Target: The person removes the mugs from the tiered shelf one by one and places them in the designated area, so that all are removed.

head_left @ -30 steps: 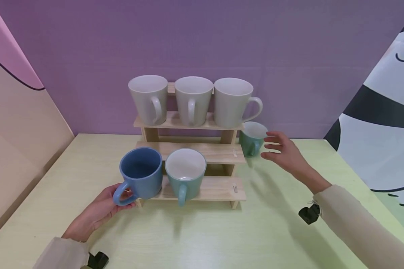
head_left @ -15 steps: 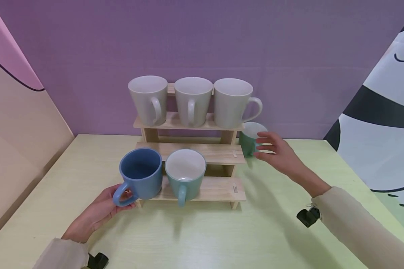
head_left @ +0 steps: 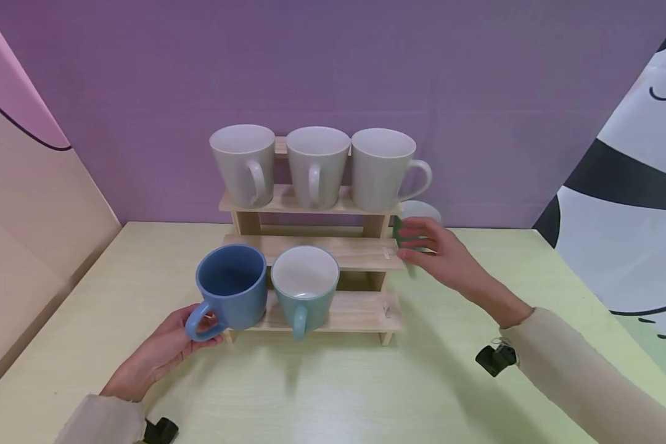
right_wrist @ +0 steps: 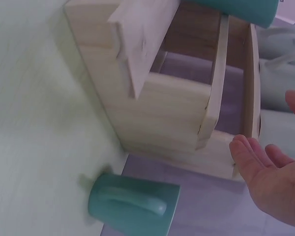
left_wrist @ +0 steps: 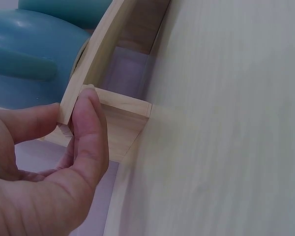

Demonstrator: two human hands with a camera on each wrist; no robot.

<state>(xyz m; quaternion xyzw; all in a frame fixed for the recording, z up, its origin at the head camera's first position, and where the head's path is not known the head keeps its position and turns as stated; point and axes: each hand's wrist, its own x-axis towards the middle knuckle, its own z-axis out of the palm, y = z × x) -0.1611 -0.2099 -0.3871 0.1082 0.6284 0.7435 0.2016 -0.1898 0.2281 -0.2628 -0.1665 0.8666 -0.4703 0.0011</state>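
My left hand (head_left: 166, 351) is at the left end of the lowest board of a wooden stepped rack (head_left: 361, 251). The left wrist view shows its thumb and fingers pinching that board's end (left_wrist: 91, 59). A blue mug (head_left: 235, 305) and a teal mug (head_left: 308, 308) stand on this board. My right hand (head_left: 446, 262) is by the right end of the middle board, its fingers extended and holding nothing. In the right wrist view its fingertips are near the rack's side; touching or not, I cannot tell. Behind it, partly hidden, another teal mug (right_wrist: 132, 204) stands on the table.
On the rack's upper board stand a left white mug (head_left: 244, 166), a middle white mug (head_left: 317, 169) and a right white mug (head_left: 383, 169), whose handle sticks out rightward. The pale table (head_left: 333, 394) meets a purple backdrop (head_left: 477, 123) behind the rack.
My right hand has moved left, from beside the rear teal mug to the rack's middle board, and now covers most of that mug. The left hand and the rack stay nearly still.
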